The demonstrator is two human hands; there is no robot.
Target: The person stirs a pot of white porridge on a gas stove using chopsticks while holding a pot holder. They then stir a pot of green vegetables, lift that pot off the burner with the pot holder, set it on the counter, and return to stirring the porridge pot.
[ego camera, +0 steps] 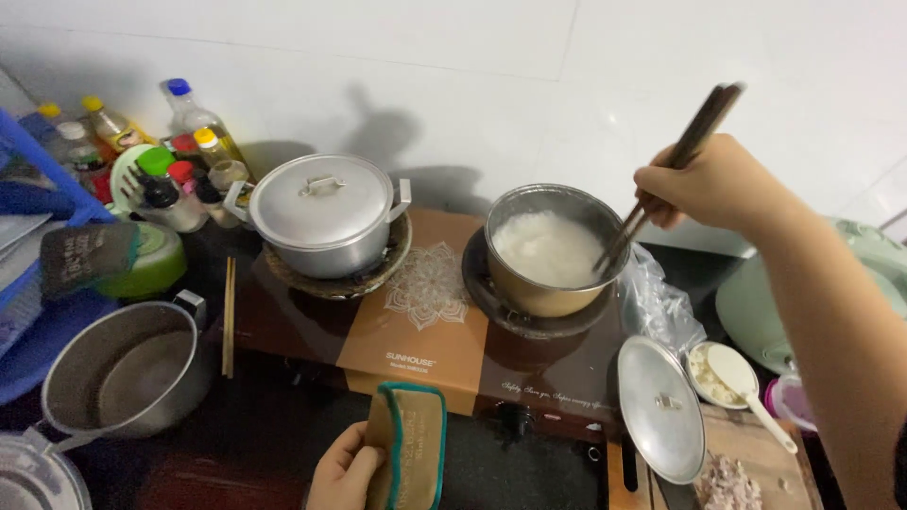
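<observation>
Dark chopsticks (675,161), clenched in the right hand (713,184), stir the white-filled pot (553,250) mid-frame, while the left hand (345,472) grips a potholder (408,453), likely for steadying it.

Open pot (548,283): dull brushed metal. Lid (659,408): smooth, shiny metal. Chopsticks (673,165): dark wood, matt. Pot holder (408,458): soft quilted cloth, teal binding. Stove top (416,331): glossy glass. Chopping board (756,453): bare wood.

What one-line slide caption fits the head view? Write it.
Right hand stirs white rice in an open pot with chopsticks; left hand grips a pot holder.
</observation>
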